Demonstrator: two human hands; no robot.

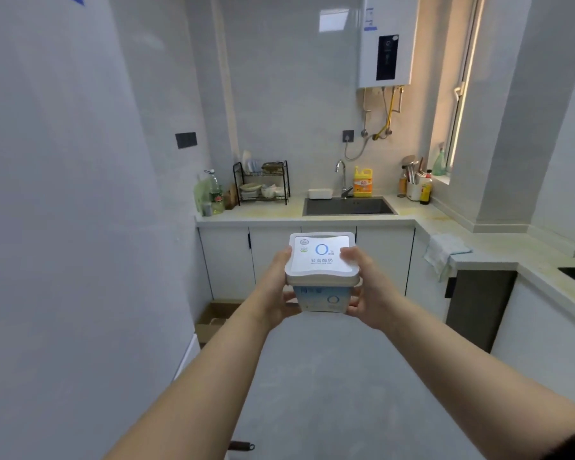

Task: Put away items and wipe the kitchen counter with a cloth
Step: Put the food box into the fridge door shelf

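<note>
- One yogurt tub (322, 260) is held in mid-air over the grey floor, short of the counter (279, 212). It is upright and squarish, its lid tipped toward the camera.
- Left hand (276, 287) and right hand (365, 287) each clasp one side, thumbs on the lid.
- One cloth (445, 250) drapes over the counter edge, right of one sink (349, 206).

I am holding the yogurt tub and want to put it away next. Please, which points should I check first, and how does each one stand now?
1. Grip: left hand and right hand both hold the yogurt tub by its sides, thumbs on the lid: ok.
2. Lid seated on the tub, on the sides that show: ok.
3. Tub roughly level: ok.
4. A place open to receive it: the tall white front on the left shows no opening: not ok.
5. Cloth ready for wiping: it hangs over the counter edge: ok.
</note>
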